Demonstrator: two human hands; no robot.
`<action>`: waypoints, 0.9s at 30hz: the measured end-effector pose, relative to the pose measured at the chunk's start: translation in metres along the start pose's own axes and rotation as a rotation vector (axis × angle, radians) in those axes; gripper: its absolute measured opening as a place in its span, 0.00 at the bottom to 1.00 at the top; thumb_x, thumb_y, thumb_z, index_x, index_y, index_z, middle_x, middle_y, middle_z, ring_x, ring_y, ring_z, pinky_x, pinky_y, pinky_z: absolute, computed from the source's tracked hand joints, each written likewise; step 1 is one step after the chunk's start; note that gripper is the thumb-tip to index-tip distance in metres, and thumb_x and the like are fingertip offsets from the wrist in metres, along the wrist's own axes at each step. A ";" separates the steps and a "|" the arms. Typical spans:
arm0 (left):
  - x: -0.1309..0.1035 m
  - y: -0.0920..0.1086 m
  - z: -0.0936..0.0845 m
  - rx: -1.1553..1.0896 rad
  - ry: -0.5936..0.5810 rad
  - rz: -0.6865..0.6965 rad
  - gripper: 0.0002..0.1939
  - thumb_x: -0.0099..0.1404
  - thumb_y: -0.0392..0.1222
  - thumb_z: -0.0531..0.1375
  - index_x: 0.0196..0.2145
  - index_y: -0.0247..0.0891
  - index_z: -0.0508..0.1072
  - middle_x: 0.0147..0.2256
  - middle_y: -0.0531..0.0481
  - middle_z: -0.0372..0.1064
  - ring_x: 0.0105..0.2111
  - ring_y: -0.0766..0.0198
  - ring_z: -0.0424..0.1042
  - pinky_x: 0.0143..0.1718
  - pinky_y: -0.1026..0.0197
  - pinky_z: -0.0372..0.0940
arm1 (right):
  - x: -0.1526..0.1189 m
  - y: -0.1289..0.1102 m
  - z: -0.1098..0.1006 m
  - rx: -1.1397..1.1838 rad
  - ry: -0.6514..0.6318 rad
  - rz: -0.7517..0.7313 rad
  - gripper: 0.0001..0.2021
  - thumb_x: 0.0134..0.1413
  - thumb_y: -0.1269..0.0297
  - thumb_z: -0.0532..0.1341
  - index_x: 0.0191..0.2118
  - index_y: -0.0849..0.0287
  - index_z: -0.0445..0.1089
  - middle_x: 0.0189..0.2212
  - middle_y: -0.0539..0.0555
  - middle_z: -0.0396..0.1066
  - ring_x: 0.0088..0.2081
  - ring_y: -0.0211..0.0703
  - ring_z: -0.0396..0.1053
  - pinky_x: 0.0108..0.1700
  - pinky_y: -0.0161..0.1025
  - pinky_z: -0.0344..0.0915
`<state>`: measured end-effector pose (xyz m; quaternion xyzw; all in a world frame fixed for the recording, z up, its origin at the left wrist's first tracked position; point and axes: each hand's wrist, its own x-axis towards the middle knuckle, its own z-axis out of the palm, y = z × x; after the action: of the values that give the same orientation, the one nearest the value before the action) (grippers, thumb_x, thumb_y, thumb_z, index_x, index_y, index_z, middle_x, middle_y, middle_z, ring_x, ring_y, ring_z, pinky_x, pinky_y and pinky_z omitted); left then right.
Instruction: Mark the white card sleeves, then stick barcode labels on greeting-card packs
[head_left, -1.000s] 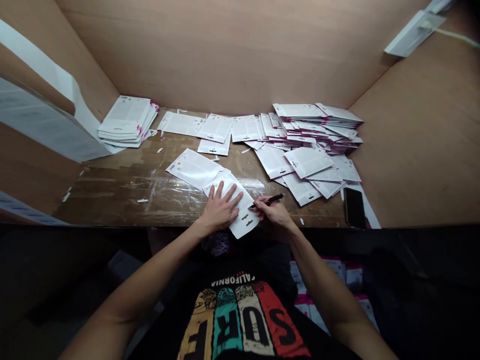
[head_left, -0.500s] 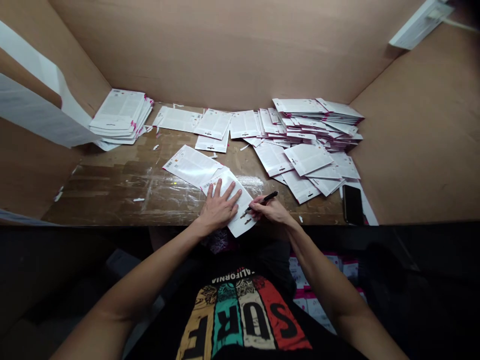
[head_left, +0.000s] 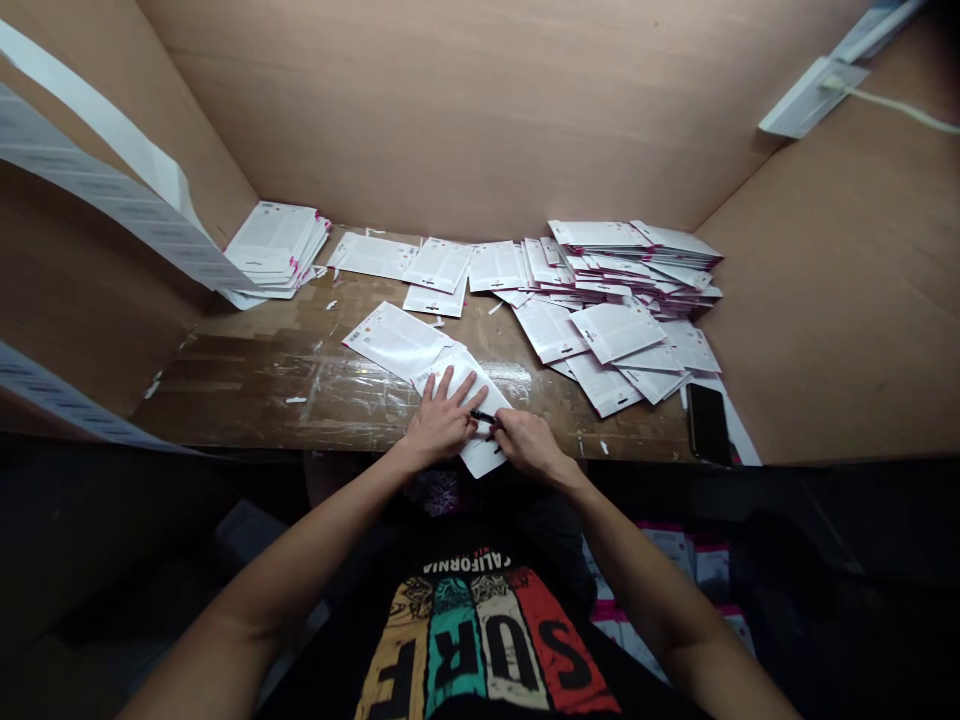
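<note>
Left hand [head_left: 441, 425] splays across the white packet [head_left: 480, 462], right hand [head_left: 529, 440] curls round a black pen [head_left: 482, 416], apparently pen-work, needing steady bracing next.

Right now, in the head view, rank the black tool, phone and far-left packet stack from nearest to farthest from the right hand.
1. Black tool: at the right hand.
2. Phone: off to the right.
3. Packet stack: far left, toward the back.
</note>
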<state>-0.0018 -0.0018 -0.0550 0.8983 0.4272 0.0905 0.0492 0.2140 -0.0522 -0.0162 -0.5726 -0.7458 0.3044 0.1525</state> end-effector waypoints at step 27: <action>-0.090 0.020 0.001 -0.155 0.096 0.248 0.24 0.74 0.38 0.60 0.66 0.41 0.71 0.66 0.39 0.69 0.73 0.37 0.57 0.70 0.31 0.58 | -0.028 -0.001 0.023 -0.059 0.194 0.258 0.14 0.67 0.51 0.63 0.45 0.58 0.72 0.36 0.59 0.77 0.35 0.51 0.76 0.36 0.42 0.64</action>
<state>-0.0421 -0.0843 -0.0634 0.9322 0.3066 0.1716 0.0865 0.2088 -0.0856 -0.0296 -0.6947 -0.6563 0.2427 0.1666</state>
